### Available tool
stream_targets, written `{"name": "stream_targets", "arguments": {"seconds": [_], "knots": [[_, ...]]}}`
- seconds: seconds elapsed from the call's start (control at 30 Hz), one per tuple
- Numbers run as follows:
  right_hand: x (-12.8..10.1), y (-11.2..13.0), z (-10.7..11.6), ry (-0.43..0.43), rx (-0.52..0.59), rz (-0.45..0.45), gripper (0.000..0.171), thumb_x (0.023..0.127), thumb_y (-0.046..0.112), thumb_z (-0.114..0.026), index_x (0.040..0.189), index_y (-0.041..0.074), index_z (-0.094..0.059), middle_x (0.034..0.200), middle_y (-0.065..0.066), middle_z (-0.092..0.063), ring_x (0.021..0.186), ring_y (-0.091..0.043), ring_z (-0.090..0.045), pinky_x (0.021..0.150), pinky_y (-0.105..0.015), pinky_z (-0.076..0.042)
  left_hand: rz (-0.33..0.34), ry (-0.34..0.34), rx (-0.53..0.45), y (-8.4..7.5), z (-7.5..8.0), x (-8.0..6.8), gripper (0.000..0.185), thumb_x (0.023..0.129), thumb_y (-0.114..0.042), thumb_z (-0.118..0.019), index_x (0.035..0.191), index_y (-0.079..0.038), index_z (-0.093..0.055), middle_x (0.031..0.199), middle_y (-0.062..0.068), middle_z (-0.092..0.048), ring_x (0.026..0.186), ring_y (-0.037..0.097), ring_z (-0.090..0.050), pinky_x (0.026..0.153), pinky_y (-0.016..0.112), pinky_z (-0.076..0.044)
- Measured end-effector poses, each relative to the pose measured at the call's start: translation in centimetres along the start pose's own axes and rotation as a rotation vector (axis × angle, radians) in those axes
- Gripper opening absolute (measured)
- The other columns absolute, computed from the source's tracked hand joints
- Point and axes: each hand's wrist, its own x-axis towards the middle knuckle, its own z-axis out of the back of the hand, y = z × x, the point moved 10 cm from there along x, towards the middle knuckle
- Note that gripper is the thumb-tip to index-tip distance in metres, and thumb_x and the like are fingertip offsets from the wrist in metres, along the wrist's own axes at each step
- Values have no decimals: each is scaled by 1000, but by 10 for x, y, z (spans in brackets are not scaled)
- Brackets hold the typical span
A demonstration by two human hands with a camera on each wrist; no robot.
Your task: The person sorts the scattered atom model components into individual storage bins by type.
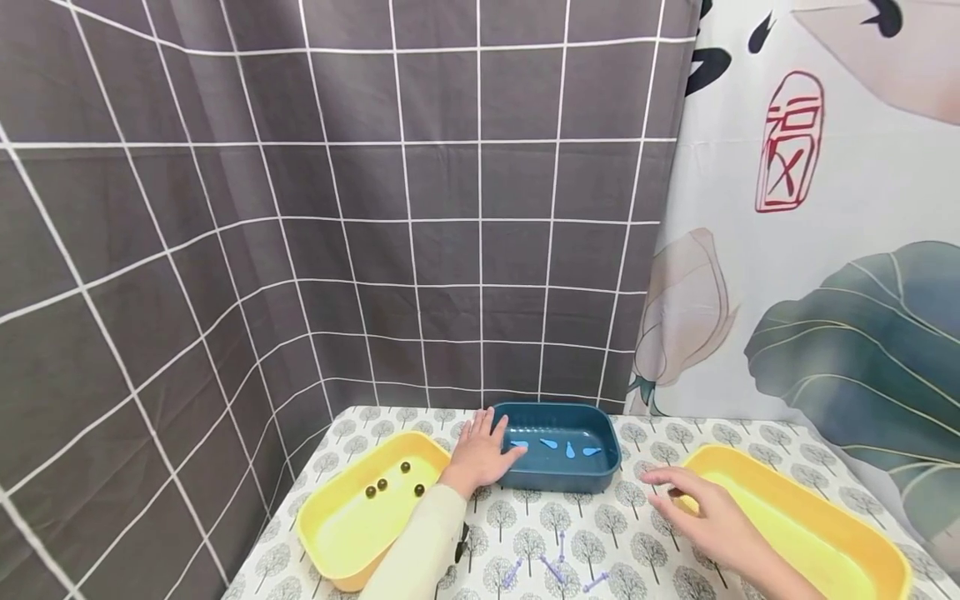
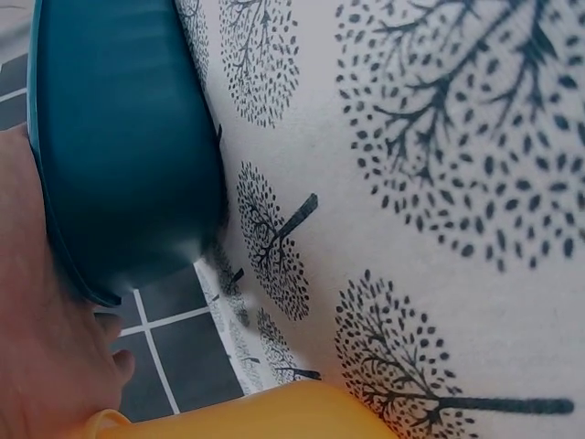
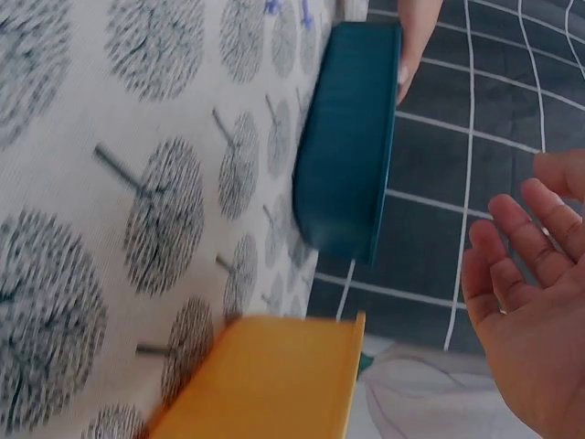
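My left hand (image 1: 478,457) lies over the left end of a dark blue plastic bin (image 1: 558,482), fingers spread and thumb reaching across the rim. In the left wrist view the hand (image 2: 41,302) sits right along the bin's rim. Inside the bin are several small light-blue drop-shaped pieces (image 1: 571,451), one close to the left thumb. My right hand (image 1: 708,518) hovers by the near-left part of a yellow bin (image 1: 817,542), its fingers loosely bent and nothing between them. The right wrist view shows the right palm (image 3: 548,329) holding nothing.
Another yellow bin (image 1: 337,521) at the left contains several dark round balls (image 1: 382,484). Several small purple stick-like pieces (image 1: 553,570) lie on the tree-patterned tablecloth (image 1: 525,517) in front of the blue bin. A dark gridded curtain (image 1: 450,250) hangs behind the table.
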Motion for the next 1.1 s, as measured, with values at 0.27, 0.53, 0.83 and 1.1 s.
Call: {"name": "stream_targets", "arguments": {"seconds": [0.27, 0.53, 0.83, 1.1], "knots": [[-15, -20, 16, 84, -110, -94, 45, 95, 30, -73, 138, 23, -61, 138, -5, -62, 131, 6, -42, 99, 6, -14, -68, -98, 12, -12, 14, -9, 74, 103, -63, -35, 156, -12, -41, 166, 14, -28, 155, 33, -19, 123, 52, -22], [-28, -42, 33, 126, -173, -82, 62, 97, 28, -70, 152, 14, -46, 150, -19, -48, 136, 24, -12, 102, 6, -3, -140, -125, -69, -36, 31, -33, 69, 105, -59, -37, 153, -10, -44, 164, 13, -31, 153, 35, -25, 121, 56, -27], [-46, -70, 58, 73, -279, 12, 70, 94, 16, -72, 155, 3, -39, 160, -18, -36, 147, 13, 2, 110, -3, 4, -177, -134, -58, -45, 34, -54, 63, 104, -53, -46, 151, -11, -48, 162, 10, -37, 150, 33, -31, 120, 53, -29], [-66, -112, 67, 138, -362, -139, 66, 103, 23, -59, 155, -6, -29, 159, -36, -24, 154, -28, 18, 117, -39, 27, -202, -126, -57, -49, 36, -71, 62, 102, -54, -48, 149, -13, -50, 158, 6, -42, 147, 28, -36, 118, 53, -33]]}}
